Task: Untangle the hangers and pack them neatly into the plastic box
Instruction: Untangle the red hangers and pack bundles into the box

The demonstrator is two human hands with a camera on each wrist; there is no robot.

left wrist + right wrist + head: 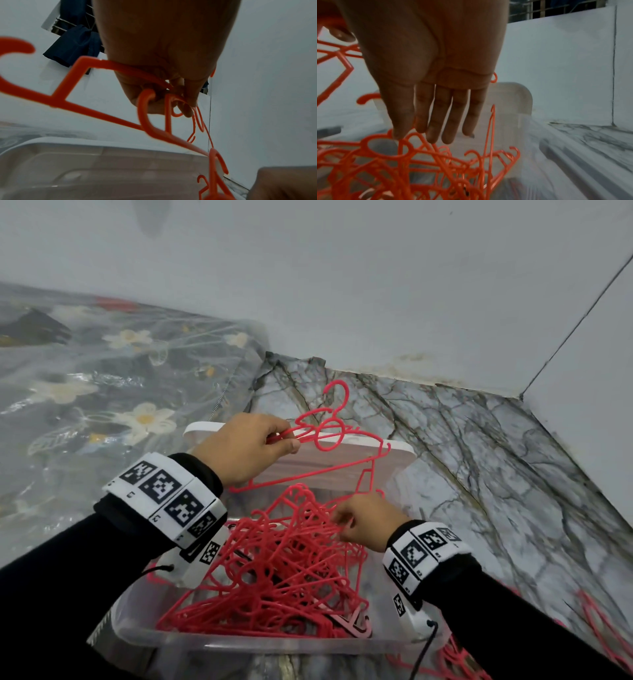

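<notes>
Fingers [187, 108] of the left hand [239, 450] are curled and pinching the shoulder bar of a small stack of lifted hangers [329, 440], apparently two or three nested together; the exact count is not clear. The right hand [366, 522] has its fingers straight and relaxed, tips touching the top of the tangled pile [274, 570] without gripping any of it.

Landmark: the plastic box [144, 628].
- The pile sits inside the box, heaped above its rim.
- The lifted hangers hang above the far end of the box, hooks pointing up and away.
- A white lid [400, 450] stands just behind the box.
- More loose hangers [596, 631] lie on the marble-patterned floor [479, 460] to the right of the box.
- A flowered sheet [102, 371] lies to the left of the box, a plain wall [376, 285] beyond it.

Step in hand, as judged: pulling hangers free of the tangle, the right hand steadying what stays behind. Most of the work looks undone.

Next move calls for checking that no hook below is caught on the lifted hangers, then picking out one more, aligning it with the held stack.
</notes>
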